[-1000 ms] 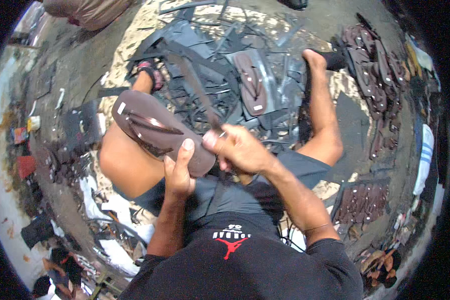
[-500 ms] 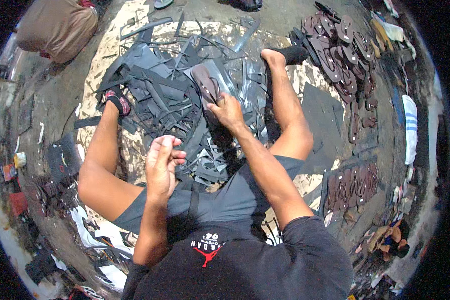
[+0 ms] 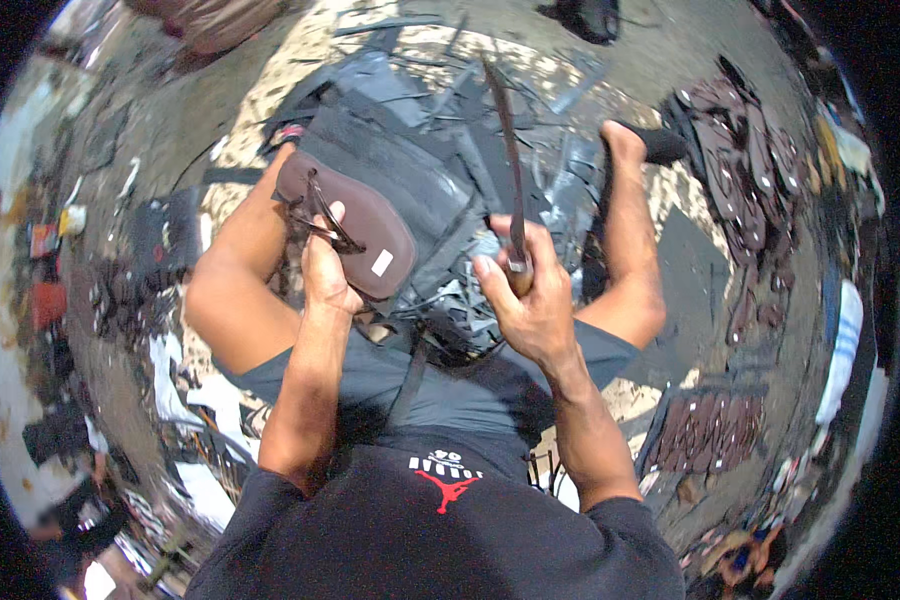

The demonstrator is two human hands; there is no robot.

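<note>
My left hand (image 3: 327, 275) is closed on a brown flip-flop (image 3: 382, 228) with dark straps and a small white label near one end. The thumb comes up by the straps while the rest of the fingers are hidden beneath the sole. To the right, a knife (image 3: 511, 150) with a long, narrow dark blade points away from me. My right hand (image 3: 540, 310) grips its wooden handle. Blade and flip-flop are apart. Between and beyond both hands lie dark rubber sheets and offcuts (image 3: 375, 150), heaped on the ground between my legs.
A pile of brown flip-flops (image 3: 735, 140) lies at the far right, beyond my right foot. Nearer on that side, more flip-flops (image 3: 715, 430) lie in a row beside a flat dark sheet (image 3: 692, 290). A white cloth with blue stripes (image 3: 842, 350) is at the right edge.
The flip-flop has passed from my right hand to my left, which was empty, and moved left and nearer. My right hand now holds the knife. The view has shifted.
</note>
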